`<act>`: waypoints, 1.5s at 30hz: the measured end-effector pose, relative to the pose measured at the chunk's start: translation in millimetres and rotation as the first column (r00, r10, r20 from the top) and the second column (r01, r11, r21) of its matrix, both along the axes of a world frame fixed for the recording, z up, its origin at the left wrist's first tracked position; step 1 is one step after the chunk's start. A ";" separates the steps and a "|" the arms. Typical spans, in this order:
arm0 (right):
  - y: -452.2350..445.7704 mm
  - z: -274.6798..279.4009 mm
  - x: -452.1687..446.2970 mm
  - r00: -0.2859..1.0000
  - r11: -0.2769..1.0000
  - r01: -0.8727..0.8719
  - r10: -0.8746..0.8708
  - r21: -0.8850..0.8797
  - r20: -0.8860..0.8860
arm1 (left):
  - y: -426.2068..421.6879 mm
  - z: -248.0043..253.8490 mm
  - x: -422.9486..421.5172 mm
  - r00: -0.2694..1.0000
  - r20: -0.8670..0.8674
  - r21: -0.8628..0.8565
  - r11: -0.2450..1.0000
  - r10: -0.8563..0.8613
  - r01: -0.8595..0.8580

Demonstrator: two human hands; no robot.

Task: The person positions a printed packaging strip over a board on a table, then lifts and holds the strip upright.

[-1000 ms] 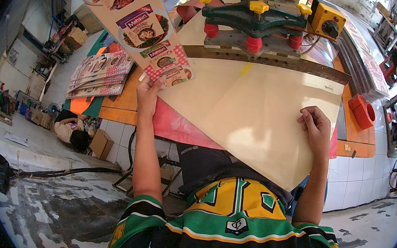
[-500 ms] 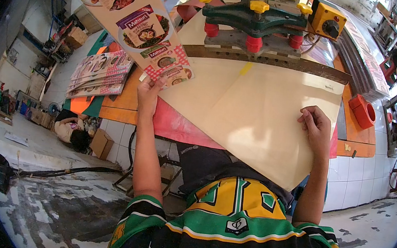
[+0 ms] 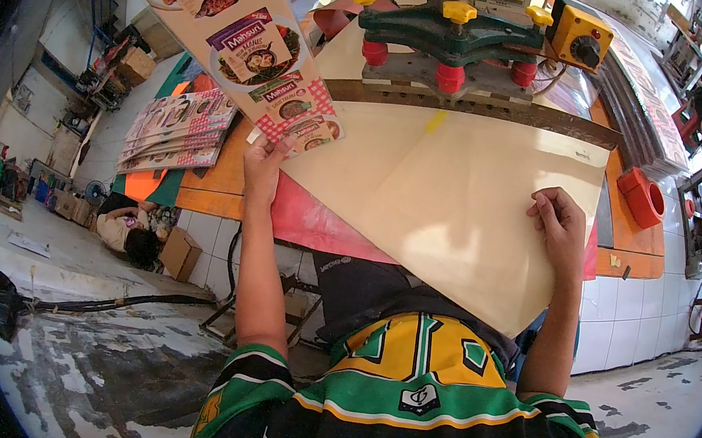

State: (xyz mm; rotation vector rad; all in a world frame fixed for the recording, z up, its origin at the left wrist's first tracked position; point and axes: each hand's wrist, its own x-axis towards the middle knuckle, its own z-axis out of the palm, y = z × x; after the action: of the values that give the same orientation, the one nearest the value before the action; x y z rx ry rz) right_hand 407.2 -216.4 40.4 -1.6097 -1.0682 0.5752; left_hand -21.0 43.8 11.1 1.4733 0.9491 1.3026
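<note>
My left hand point(image 3: 265, 165) pinches the bottom edge of a long printed card strip point(image 3: 254, 46) showing food dishes and "Mahsuri" labels. The strip slants up to the upper left. A large cream sheet point(image 3: 448, 191) spreads before me beneath a press machine point(image 3: 446, 45), its near corner hanging over my lap. Over the sheet's right side, my right hand point(image 3: 558, 221) is closed, thumb against curled fingers; I cannot make out anything in it. Red material point(image 3: 317, 220) shows under the sheet's left edge.
Printed cards point(image 3: 176, 132) lie stacked at the left of the orange table point(image 3: 212, 194). A red ring-shaped object point(image 3: 641, 198) sits on its right side, near a yellow control box point(image 3: 579, 38). Long stacked strips point(image 3: 645, 105) stand beyond. Another person point(image 3: 127, 230) is low at the left.
</note>
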 end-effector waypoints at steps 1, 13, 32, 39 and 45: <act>0.3 -1.1 0.4 1.000 1.000 0.001 -0.001 0.004 0.001 | -0.3 0.5 0.4 1.000 -0.012 0.003 1.000 0.012 -0.012; -0.4 0.7 0.2 1.000 1.000 0.006 -0.006 -0.004 0.004 | 1.0 -1.1 0.7 0.999 -0.033 0.030 0.999 0.039 -0.038; -0.6 -2.2 3.2 1.000 1.000 -0.007 0.007 -0.004 0.013 | 2.7 -2.2 -0.1 0.998 0.004 -0.008 0.998 0.057 -0.057; -0.4 -1.3 1.9 1.000 1.000 0.000 0.000 0.011 0.023 | 1.6 -1.5 0.4 0.999 0.008 -0.003 0.999 0.045 -0.045; -0.3 -2.0 2.2 1.000 1.000 -0.002 0.001 0.015 0.031 | 4.6 -4.9 -0.7 0.999 0.018 0.016 0.999 0.035 -0.035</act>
State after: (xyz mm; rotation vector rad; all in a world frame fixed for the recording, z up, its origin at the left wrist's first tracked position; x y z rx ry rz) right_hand 409.3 -216.6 38.4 -1.6097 -1.0940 0.5437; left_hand -21.6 48.4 6.2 1.4612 0.9585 1.3500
